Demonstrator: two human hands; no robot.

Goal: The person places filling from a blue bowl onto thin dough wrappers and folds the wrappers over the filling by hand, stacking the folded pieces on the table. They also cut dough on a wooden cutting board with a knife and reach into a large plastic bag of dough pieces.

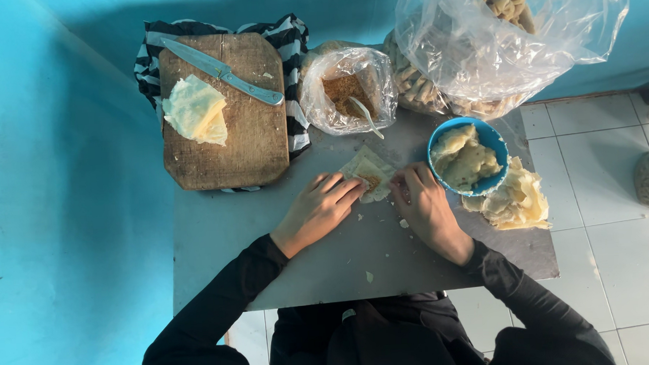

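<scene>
Both hands rest on a thin wrapper (368, 175) lying mid-surface (269, 243), just left of the blue bowl (492, 140). The left hand (317, 210) presses it with fingers together; the right hand (424, 204) pinches its right edge. A cutting board (253, 134) with a knife (221, 70) lies far left.

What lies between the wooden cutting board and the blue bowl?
In the head view: a clear bag of brown filling with a spoon, toward the back.
</scene>
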